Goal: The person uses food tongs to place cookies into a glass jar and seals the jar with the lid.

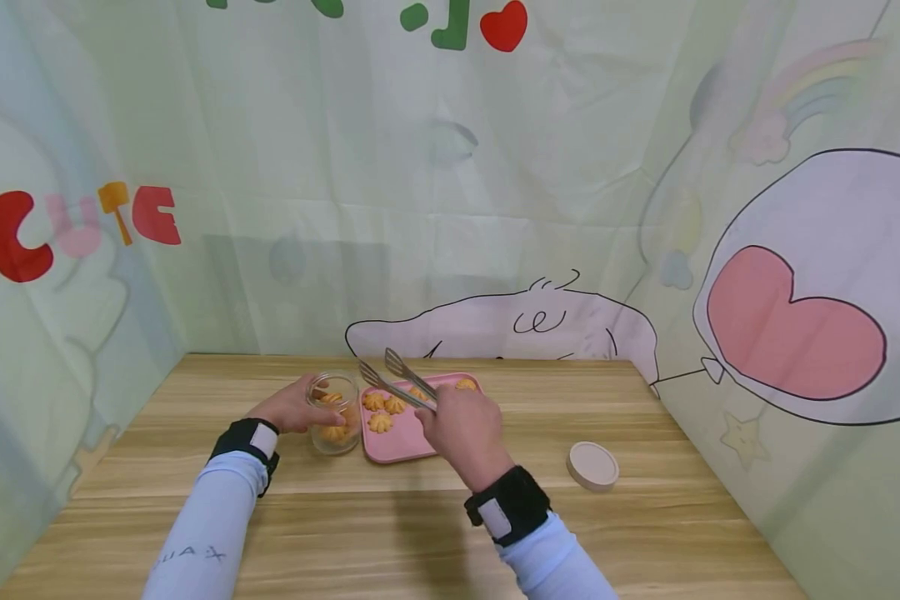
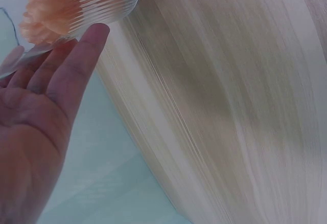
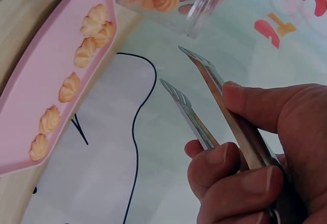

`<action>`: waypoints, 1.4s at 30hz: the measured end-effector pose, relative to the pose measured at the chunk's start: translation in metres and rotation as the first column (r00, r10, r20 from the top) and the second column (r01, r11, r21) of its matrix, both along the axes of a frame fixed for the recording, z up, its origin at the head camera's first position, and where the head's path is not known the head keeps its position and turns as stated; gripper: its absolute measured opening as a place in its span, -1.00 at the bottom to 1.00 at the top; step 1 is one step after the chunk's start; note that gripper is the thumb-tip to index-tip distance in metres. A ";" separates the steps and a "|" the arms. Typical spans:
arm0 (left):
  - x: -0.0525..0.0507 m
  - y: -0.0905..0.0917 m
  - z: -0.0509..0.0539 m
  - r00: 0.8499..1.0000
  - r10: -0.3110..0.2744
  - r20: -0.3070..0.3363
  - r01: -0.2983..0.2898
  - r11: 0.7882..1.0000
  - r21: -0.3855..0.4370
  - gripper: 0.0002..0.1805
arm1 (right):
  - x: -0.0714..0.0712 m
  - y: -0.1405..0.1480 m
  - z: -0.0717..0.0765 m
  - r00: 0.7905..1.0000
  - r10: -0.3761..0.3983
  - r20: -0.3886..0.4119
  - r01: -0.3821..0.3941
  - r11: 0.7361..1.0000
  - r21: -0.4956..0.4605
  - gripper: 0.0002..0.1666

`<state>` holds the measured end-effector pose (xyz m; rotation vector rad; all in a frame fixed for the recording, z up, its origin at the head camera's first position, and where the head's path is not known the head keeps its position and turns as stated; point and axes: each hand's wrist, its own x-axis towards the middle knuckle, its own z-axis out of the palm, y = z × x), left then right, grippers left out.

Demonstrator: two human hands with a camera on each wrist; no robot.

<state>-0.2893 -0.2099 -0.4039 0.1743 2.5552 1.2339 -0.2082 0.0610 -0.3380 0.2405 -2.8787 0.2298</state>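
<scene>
six cookies point(image 3: 69, 87) lie on the tray point(image 1: 401, 443) and some sit in the jar point(image 1: 354, 429) just beside it, so the work looks partway done. the left hand point(image 1: 292, 407) holds the jar between thumb and fingers; the right hand point(image 1: 465, 429) has its grip wrapped round tongs point(image 3: 232, 119), tips apart and empty. tray cookies and the lid point(image 1: 592, 466), off on the tabletop point(image 1: 330, 533), seem left.

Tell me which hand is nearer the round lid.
Right. The right hand, holding metal tongs, is left of the round lid; the left hand is much farther left, gripping the glass jar.
</scene>
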 end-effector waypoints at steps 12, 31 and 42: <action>-0.001 -0.001 -0.002 1.000 0.002 0.001 -0.002 1.000 0.002 0.00 | -0.006 0.004 -0.018 0.999 -0.034 0.029 0.033 0.999 0.040 -0.53; 0.001 0.000 0.000 1.000 0.007 0.003 -0.007 1.000 -0.003 -0.02 | -0.009 0.003 -0.047 0.991 -0.045 0.129 0.037 0.997 0.061 -0.48; 0.000 0.000 -0.003 1.000 0.007 0.005 -0.007 1.000 0.017 0.01 | -0.005 -0.003 -0.066 0.994 -0.026 0.110 0.016 0.995 0.093 -0.54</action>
